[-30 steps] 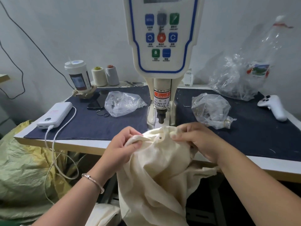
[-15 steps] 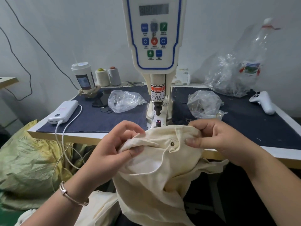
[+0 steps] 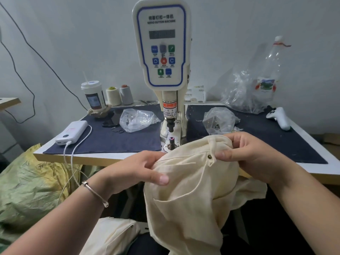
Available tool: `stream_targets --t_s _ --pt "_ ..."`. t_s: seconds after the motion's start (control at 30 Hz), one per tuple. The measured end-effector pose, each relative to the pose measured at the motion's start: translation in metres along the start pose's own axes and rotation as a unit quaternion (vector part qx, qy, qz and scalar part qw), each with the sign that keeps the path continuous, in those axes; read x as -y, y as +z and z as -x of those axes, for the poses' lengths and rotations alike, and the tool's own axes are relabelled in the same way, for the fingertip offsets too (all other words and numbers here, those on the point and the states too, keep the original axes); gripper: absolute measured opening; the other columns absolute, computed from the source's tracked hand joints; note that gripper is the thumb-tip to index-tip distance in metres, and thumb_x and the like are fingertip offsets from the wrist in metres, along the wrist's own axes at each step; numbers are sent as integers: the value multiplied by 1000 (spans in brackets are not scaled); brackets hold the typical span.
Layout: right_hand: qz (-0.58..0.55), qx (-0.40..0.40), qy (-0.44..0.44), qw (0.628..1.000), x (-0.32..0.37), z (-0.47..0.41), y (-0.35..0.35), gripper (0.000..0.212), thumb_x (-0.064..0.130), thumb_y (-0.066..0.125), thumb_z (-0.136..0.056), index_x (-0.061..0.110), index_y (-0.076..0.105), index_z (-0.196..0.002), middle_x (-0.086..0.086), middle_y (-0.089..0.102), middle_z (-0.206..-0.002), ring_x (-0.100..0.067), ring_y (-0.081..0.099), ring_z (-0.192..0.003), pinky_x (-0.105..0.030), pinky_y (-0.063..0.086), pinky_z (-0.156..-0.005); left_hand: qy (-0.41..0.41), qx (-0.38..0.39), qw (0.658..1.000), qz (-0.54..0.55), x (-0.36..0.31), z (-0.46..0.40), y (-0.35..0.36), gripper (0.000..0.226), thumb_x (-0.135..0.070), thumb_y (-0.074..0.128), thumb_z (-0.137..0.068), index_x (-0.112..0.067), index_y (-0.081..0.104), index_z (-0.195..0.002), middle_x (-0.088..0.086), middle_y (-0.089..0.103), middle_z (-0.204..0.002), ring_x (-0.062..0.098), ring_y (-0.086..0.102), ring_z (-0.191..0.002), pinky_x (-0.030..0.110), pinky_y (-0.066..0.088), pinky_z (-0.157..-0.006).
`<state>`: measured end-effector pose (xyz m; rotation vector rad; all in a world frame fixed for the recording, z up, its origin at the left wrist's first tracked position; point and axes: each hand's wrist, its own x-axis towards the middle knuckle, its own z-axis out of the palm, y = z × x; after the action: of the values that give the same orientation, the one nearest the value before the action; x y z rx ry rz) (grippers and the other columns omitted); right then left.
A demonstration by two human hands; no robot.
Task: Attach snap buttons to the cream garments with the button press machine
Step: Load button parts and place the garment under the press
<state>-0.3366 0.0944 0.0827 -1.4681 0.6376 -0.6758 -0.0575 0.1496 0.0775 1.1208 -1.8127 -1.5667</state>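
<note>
Since a second ago we have drawn the cream garment (image 3: 185,190) back from under the button press machine (image 3: 161,52), so it now hangs off the worktop's (image 3: 95,159) near edge and the machine's lower die post (image 3: 171,141) stands uncovered just behind it. Our left hand (image 3: 136,170) grips the cloth at its left fold, thumb on top and fingers curled into the fabric; our right hand (image 3: 248,153) pinches the bunched upper edge, thumb tip just beside a fitted snap button (image 3: 209,157). Both hands hold the garment in front of the near edge, roughly at its middle. A second cream piece (image 3: 112,236) lies lower down, near our lap. On the dark mat left of the machine sit a clear plastic bag (image 3: 138,119), a white power bank (image 3: 72,132) with its cable running over the near edge, and, toward the far left corner, a lidded cup (image 3: 93,96) and two thread cones (image 3: 119,93). To the right lie another clear bag (image 3: 219,119), a larger crumpled bag (image 3: 246,91) at the far edge, and a white controller (image 3: 278,117) by the right edge. A green sack (image 3: 27,190) sits below the worktop's left side.
</note>
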Motion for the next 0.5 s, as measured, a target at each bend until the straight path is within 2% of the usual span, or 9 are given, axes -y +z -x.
stream_targets --t_s 0.07,0.13,0.2,0.27,0.33,0.37,0.43,0.5 --pt "-39 -6 -7 999 4 2 -5 41 18 77 -68 -7 69 -100 -23 70 -96 -30 68 -84 -32 55 -76 -15 60 998 20 2 -1 2 92 -43 95 -58 -6 57 -133 18 65 -129 26 63 -113 33 52 -93" --pt "-93 -32 -18 995 7 2 -13 31 12 72 -69 -8 70 -93 -20 70 -89 -26 69 -78 -28 58 -71 -41 75 996 -24 4 -1 2 90 -33 96 -56 -4 56 -131 19 65 -129 28 64 -111 35 52 -91" --pt "-119 -51 -14 992 8 0 -19 29 13 66 -72 -8 71 -92 -21 70 -89 -26 69 -77 -28 58 -72 -62 79 992 -72 5 1 0 72 -20 90 -60 1 60 -123 24 68 -122 30 68 -105 38 54 -91" --pt "-104 -49 10 993 8 -4 -23 30 17 63 -74 -5 73 -93 -20 71 -91 -26 69 -79 -29 58 -73 -63 74 992 -83 5 2 -4 51 -16 87 -62 5 69 -104 23 74 -107 25 71 -91 34 56 -85" --pt "-72 -45 42 996 8 -12 -24 30 20 64 -75 0 76 -94 -16 72 -92 -23 69 -78 -28 58 -70 -40 71 996 -34 5 4 -6 29 -9 83 -64 -1 75 -91 14 76 -93 21 72 -83 32 57 -82" --pt "-56 -47 59 996 8 -16 -25 29 21 65 -74 3 76 -94 -14 73 -92 -21 69 -76 -27 57 -66 -24 71 997 10 6 5 -8 27 -5 80 -66 0 75 -92 13 75 -92 23 72 -83 33 56 -83" --pt "-30 -60 89 994 6 -26 -25 27 23 68 -74 5 76 -93 -11 73 -88 -19 69 -70 -26 54 -57 -3 69 991 115 10 8 -10 36 -1 74 -69 7 68 -104 17 72 -96 28 70 -86 38 56 -87" --pt "8 -76 106 991 0 -37 -26 26 23 71 -74 5 74 -93 -8 71 -83 -19 66 -67 -28 53 -56 22 60 977 203 13 12 -14 39 -1 74 -70 7 67 -108 18 73 -95 30 73 -84 37 59 -81"
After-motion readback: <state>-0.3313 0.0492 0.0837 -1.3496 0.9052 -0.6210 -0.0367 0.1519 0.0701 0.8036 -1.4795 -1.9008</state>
